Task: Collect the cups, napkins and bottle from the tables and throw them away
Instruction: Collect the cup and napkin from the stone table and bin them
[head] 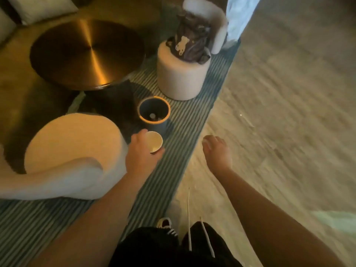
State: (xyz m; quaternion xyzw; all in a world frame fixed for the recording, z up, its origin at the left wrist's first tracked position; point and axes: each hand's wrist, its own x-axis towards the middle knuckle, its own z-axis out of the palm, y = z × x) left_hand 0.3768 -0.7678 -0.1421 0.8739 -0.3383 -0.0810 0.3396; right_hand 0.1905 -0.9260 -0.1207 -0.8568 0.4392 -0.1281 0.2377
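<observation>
My left hand [141,151] grips a pale paper cup [154,141], its open mouth facing up, just in front of a small dark bin with an orange rim [154,111]. The bin stands on the striped rug, and a few small items lie at its bottom. My right hand [216,151] hangs over the rug's edge with loosely curled fingers and holds nothing. The frame is blurred by motion.
A round brass table [86,53] stands at the upper left. A cream chair [73,151] sits left of my left arm. A white pouf [181,79] carries a dark bag [192,39] behind the bin. Carpet floor [279,103] spreads to the right.
</observation>
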